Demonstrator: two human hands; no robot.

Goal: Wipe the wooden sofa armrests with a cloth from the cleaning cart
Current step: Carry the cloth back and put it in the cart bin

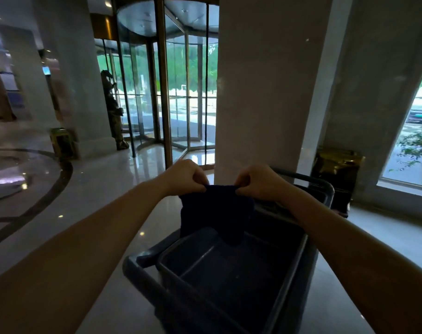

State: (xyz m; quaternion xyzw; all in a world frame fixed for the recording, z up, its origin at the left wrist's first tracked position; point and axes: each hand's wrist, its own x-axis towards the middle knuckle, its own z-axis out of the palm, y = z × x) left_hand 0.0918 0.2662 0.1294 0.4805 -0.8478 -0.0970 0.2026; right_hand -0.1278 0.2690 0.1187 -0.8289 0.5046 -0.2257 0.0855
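Nearest me, both bare forearms reach out from the near corners toward the middle of the view. Just beyond them sits the cleaning cart (142,268), dark grey, with a deep tub (229,273) on top whose inside looks bare as far as I can see. My left hand (184,175) and my right hand (259,180) are held up side by side over the far end of that tub, each with fingers curled and pinching the top edge of the dark cloth (217,213). The cloth is stretched between the two hands, the left hand at its left corner and the right hand at its right corner, and it hangs straight down from them. Its lower end dips to about the tub's far rim; I cannot tell whether it touches.

Behind the cart a broad white pillar (265,80) rises from the polished floor (96,189). To the far left of the pillar stands a glass revolving door (166,88). To the right, by the window, sits a gold-topped bin (337,169).
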